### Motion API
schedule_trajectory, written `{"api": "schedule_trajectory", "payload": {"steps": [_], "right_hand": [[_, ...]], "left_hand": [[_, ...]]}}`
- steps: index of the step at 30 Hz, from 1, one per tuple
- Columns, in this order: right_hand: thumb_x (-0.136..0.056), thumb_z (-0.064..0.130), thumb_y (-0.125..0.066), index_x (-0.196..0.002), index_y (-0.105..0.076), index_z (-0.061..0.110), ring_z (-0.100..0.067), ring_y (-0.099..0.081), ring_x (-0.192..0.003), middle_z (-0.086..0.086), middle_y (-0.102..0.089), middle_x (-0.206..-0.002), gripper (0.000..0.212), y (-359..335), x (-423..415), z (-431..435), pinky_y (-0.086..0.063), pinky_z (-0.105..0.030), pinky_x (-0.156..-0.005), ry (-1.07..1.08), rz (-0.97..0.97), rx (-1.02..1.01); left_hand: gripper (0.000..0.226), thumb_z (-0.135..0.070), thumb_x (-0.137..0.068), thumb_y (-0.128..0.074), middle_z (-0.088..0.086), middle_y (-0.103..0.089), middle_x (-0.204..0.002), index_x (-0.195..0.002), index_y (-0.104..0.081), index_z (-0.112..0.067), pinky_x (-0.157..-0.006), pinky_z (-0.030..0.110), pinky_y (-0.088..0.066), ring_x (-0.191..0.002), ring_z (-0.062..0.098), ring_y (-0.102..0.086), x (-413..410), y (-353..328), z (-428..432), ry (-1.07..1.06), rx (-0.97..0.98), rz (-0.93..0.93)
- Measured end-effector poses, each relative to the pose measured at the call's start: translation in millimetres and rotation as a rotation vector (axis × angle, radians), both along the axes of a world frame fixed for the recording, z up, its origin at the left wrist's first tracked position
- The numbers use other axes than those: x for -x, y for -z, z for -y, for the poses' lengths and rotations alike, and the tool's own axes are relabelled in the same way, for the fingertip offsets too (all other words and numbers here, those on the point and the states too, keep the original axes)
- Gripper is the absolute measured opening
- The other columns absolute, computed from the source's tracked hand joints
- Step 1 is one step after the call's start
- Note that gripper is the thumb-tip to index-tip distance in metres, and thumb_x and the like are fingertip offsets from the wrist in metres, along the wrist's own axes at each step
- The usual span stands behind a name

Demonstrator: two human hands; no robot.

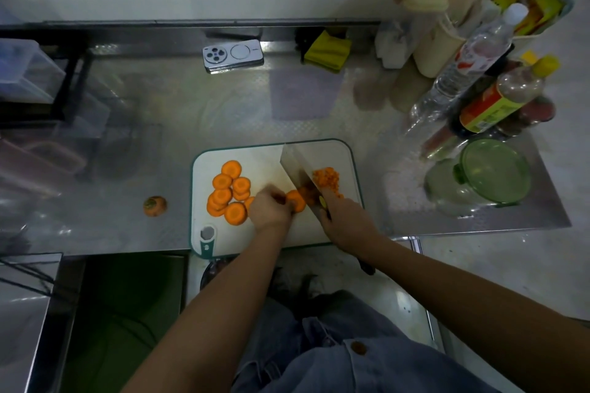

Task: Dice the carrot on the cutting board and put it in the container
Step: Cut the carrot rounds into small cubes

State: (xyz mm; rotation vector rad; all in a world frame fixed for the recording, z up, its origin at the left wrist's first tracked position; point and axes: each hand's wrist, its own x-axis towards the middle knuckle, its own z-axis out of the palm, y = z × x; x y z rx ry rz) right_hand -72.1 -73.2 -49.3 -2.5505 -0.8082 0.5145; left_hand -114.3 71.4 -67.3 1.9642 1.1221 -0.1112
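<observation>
Person – wearing a blue denim shirt (376, 373), fastening with one round brown button (359, 347); wearing loose blue denim trousers (274, 332); forearms (223, 293) showing bare down to left hand (271, 210) and right hand (346, 217).

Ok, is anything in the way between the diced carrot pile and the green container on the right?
Nothing visible stands on the counter between the diced carrot and the container. Its green lid may cover it, though; I cannot tell.
</observation>
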Motion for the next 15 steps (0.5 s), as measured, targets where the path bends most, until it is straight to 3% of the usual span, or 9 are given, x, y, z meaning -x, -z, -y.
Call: {"api": "schedule_trajectory", "payload": {"steps": [8, 13, 15], "right_hand": [[-0.095, 0.020, -0.042, -0.137, -0.034, 0.013, -0.029, -0.055, -0.076, -0.013, -0.060, -0.096, 0.044, 2, 2, 2, -0.043, -0.035, -0.064, -0.046, -0.047, 0.105], [-0.094, 0.014, -0.042, -0.122, -0.041, 0.011, -0.028, -0.054, -0.076, -0.009, -0.056, -0.088, 0.028, 3, 2, -12, -0.044, -0.037, -0.064, -0.025, -0.084, 0.083], [-0.093, 0.012, -0.041, -0.116, -0.043, 0.011, -0.027, -0.054, -0.073, -0.005, -0.052, -0.083, 0.023, 7, -1, -19, -0.038, -0.034, -0.060, -0.010, -0.087, 0.058]], "left_hand": [[0.021, -0.017, -0.077, -0.076, 0.008, -0.069, -0.102, -0.096, -0.069, -0.010, -0.074, 0.026, -0.044, -0.096, 0.024, -0.063, -4, 0, 0, -0.114, 0.083, -0.020], [0.018, -0.011, -0.077, -0.075, 0.006, -0.069, -0.098, -0.094, -0.069, -0.011, -0.066, 0.023, -0.045, -0.092, 0.023, -0.064, -6, -2, -3, -0.147, 0.155, -0.033], [0.018, -0.010, -0.076, -0.075, 0.004, -0.069, -0.094, -0.093, -0.069, -0.011, -0.056, 0.019, -0.045, -0.085, 0.019, -0.063, -6, -4, -4, -0.153, 0.182, -0.034]]}}
